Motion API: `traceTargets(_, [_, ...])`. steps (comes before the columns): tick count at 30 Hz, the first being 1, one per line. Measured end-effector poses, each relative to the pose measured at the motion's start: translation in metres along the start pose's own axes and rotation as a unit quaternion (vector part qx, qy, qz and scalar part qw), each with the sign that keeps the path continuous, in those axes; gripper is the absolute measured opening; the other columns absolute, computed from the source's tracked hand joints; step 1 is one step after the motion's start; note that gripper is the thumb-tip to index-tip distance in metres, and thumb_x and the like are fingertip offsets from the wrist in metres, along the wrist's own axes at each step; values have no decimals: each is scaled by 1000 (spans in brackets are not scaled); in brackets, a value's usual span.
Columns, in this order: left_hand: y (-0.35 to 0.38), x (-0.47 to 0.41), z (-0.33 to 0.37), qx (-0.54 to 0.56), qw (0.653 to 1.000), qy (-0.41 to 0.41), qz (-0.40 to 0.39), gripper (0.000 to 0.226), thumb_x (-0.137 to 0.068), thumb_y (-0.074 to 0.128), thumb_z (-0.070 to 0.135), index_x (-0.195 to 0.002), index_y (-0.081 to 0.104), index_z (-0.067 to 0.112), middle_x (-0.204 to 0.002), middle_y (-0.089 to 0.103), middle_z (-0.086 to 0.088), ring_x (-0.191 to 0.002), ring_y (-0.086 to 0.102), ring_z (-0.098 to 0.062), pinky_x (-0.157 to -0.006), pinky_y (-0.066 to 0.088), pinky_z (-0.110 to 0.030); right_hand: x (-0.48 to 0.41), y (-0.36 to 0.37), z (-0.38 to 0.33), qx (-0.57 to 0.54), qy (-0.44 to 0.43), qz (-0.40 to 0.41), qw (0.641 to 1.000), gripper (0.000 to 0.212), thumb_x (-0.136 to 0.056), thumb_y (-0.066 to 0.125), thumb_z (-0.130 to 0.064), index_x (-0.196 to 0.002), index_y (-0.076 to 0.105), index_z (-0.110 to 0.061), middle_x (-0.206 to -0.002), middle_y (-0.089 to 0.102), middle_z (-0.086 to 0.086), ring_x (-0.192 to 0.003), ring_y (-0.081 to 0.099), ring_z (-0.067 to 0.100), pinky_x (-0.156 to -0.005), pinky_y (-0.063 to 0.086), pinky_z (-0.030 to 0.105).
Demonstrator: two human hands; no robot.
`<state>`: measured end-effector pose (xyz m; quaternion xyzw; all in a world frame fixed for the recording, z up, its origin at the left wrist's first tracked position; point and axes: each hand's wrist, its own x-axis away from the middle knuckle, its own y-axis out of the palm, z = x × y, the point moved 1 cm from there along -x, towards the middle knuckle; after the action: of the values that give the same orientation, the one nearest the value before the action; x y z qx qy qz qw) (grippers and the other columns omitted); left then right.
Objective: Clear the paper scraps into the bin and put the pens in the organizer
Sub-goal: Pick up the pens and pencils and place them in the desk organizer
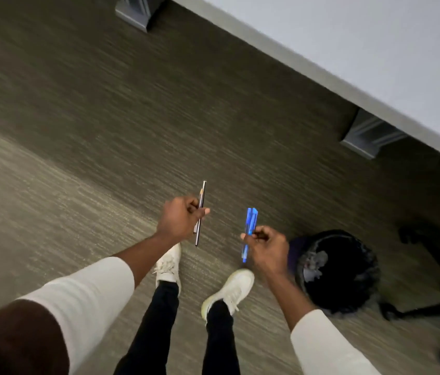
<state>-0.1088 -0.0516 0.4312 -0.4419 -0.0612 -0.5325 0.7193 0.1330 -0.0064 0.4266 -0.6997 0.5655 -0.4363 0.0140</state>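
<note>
My left hand (179, 219) is closed around thin dark pens (202, 196) held upright above the carpet. A little to the right, my right hand (266, 246) grips blue pens (250, 221), which look blurred. A round black bin (362, 299) stands on the floor just right of my right hand, and crumpled paper scraps (314, 265) lie inside it. The organizer is not in view.
A white table (375, 50) runs across the upper right on grey feet (370, 136), with another foot (135, 12) at the top. A black chair base (435, 301) stands right of the bin. My white shoes (229, 290) are on the grey carpet below.
</note>
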Motion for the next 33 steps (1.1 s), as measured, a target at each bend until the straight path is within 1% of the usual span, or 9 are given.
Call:
traceTargets(3, [-10, 20, 35, -16, 1000, 25, -5, 29, -87, 84, 39, -72, 67, 21, -62, 70, 5, -61, 69, -16, -63, 51, -34, 14, -35, -23, 1, -20, 13, 1000, 22, -74, 94, -20, -72, 72, -24, -66, 72, -10, -62, 64, 5, -70, 55, 33])
traceTargets(5, [-14, 37, 57, -39, 998, 49, -8, 31, -86, 85, 40, -68, 63, 26, -54, 61, 10, -53, 58, -3, -56, 42, -26, 23, -58, -37, 5, -33, 20, 999, 23, -74, 94, -22, -71, 72, -27, -66, 72, -11, -60, 63, 0, -66, 51, 28])
traceTargets(8, [-19, 63, 87, -48, 996, 72, 1, 30, -83, 87, 41, -72, 68, 20, -52, 60, 11, -52, 57, 5, -51, 37, -9, 41, -89, -57, 21, -52, 30, 998, 24, -74, 93, -27, -69, 70, -28, -64, 71, -13, -54, 59, -11, -58, 44, 12])
traceTargets(12, [-29, 90, 124, -36, 994, 98, -13, 29, -84, 87, 38, -78, 73, 14, -62, 69, 4, -61, 69, -17, -61, 48, -28, 62, -125, -84, 24, -67, 50, 996, 26, -73, 94, -27, -69, 68, -27, -62, 68, -16, -53, 58, -13, -56, 42, 10])
traceTargets(15, [-46, 103, 151, -38, 992, 123, -11, 29, -84, 87, 38, -77, 73, 14, -61, 67, 8, -59, 63, -6, -58, 43, -22, 79, -148, -106, 31, -67, 56, 996, 27, -73, 93, -30, -69, 66, -31, -64, 69, -13, -55, 58, -7, -62, 47, 20])
traceTargets(19, [-73, 113, 176, -31, 988, 154, -14, 30, -86, 86, 37, -78, 72, 11, -65, 71, 4, -64, 67, -16, -61, 42, -19, 103, -165, -132, 40, -70, 59, 995, 20, -74, 93, -32, -78, 74, -25, -71, 74, -8, -64, 65, 4, -68, 53, 27])
traceTargets(22, [-97, 120, 189, -39, 984, 173, -16, 30, -86, 85, 38, -78, 73, 12, -67, 73, 2, -67, 69, -16, -65, 46, -27, 121, -171, -150, 42, -70, 73, 994, 21, -75, 93, -32, -84, 77, -22, -74, 76, -6, -70, 71, 9, -70, 57, 32])
traceTargets(28, [-143, 130, 212, -38, 978, 202, -27, 25, -88, 84, 39, -80, 76, 17, -68, 74, 7, -66, 69, -8, -67, 49, -26, 152, -172, -186, 26, -57, 112, 992, 21, -74, 93, -37, -78, 74, -31, -73, 74, -23, -66, 68, -5, -64, 52, 23])
traceTargets(33, [-175, 135, 221, -50, 975, 213, -48, 25, -89, 83, 40, -76, 76, 19, -68, 77, 9, -64, 71, -4, -66, 55, -29, 175, -173, -212, 21, -49, 147, 988, 22, -75, 92, -39, -85, 76, -27, -76, 76, -11, -73, 72, 1, -73, 62, 33])
